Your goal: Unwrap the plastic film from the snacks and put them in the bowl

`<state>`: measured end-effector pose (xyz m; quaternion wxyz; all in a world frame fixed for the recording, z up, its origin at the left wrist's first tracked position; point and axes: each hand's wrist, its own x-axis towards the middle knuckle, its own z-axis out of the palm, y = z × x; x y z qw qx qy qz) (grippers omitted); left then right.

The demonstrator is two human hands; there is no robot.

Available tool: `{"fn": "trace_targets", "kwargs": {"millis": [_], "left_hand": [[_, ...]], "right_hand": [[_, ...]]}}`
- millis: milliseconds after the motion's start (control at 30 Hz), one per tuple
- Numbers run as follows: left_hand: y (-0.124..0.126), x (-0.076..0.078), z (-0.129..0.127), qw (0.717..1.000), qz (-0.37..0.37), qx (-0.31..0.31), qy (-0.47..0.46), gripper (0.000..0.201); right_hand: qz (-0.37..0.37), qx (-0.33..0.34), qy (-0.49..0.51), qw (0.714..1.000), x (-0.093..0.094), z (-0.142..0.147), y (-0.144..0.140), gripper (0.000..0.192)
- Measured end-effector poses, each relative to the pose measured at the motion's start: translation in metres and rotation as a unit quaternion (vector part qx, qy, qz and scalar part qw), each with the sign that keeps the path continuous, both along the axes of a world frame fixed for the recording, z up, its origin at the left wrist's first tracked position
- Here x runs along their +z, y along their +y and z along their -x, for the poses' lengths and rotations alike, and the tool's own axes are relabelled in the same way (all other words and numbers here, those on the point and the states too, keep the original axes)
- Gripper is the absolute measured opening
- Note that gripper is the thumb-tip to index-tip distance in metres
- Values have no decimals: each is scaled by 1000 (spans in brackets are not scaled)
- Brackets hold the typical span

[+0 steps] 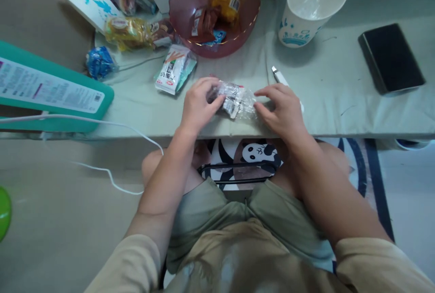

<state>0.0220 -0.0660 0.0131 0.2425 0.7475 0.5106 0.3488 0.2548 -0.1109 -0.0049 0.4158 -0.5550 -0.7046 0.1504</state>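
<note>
Bowl (185,0) at twelve o'clock holds snacks (227,6); left hand (198,106) grips packet (233,101) at its three o'clock; right hand (284,110), grip unclear.

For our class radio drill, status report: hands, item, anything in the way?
Left hand gripping crinkled clear plastic packet. Right hand at packet's right end, grip unclear. Possible obstacle: slim white tool, partly hidden by right hand.

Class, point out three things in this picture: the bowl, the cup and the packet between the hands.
Bowl (183,2): head view, left inner wall.
Cup (301,26): head view, outer side.
Packet (234,97): head view, middle of its wrapper.
</note>
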Motion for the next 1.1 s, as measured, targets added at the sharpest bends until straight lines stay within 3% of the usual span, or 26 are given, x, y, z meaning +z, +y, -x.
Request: {"fn": "trace_targets", "kwargs": {"millis": [67,133,300,367,433,500,600,767,867,967,1100], "left_hand": [[1,-3,2,999,25,7,-43,10],[0,-5,5,993,44,34,-105,14],[8,-9,29,944,120,189,-243,26],[11,-7,40,926,141,242,-253,25],[10,-2,46,930,104,272,-226,25],[7,3,45,954,39,250,-164,28],[0,1,35,985,-9,159,-64,41],[3,-25,22,985,62,141,-73,58],[7,-30,25,975,105,166,-104,58],[0,-16,30,963,169,198,-64,40],[-25,17,30,928,345,135,-23,59]], "right_hand": [[17,-16,5,1000,-2,3,6,13],[35,-50,21,998,-3,2,13,16],[12,-175,6,985,7,-16,23,17],[-27,-219,-16,975,14,-20,21,21],[-51,-223,-24,973,20,-16,14,25],[-35,-156,-40,986,22,-6,5,27],[31,-39,-99,994,18,10,-8,40],[113,-3,-97,989,15,17,-19,23],[96,5,-52,994,21,15,-24,12],[43,80,-13,996,27,22,-31,14],[9,250,-9,968,28,46,-43,17]]}}
